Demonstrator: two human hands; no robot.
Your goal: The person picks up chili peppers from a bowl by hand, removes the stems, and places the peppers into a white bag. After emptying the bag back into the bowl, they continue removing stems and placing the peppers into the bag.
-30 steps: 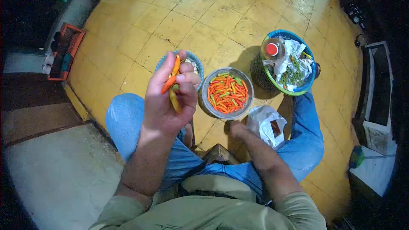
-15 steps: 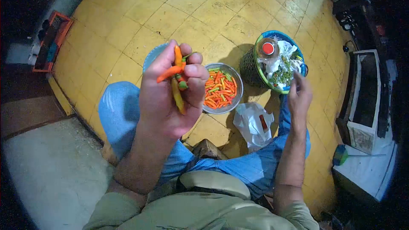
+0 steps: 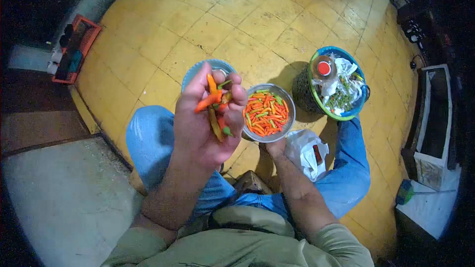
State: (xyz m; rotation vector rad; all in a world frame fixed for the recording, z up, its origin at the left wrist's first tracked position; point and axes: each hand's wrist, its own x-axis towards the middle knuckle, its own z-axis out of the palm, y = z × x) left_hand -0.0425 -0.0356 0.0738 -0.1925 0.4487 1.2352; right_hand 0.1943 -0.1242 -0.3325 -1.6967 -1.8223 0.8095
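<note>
Left of centre frame, your left hand [image 3: 201, 123] holds chili peppers [image 3: 209, 102] in curled fingers [image 3: 239, 95], likely light, slick, bruisable, best gripped near stem ends [image 3: 226, 131]; whether your right hand [image 3: 275, 148] grasps anything cannot be told.

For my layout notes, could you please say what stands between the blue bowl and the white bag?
The head view shows the chilli bowl, partly behind the left hand.

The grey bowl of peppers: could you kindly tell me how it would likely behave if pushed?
The bowl would probably slide rather than tip, as its load lies spread across it, though its base is hidden. The peppers lie loose, so a jolt might shift them. Being well loaded, it may resist a very light nudge.
</note>
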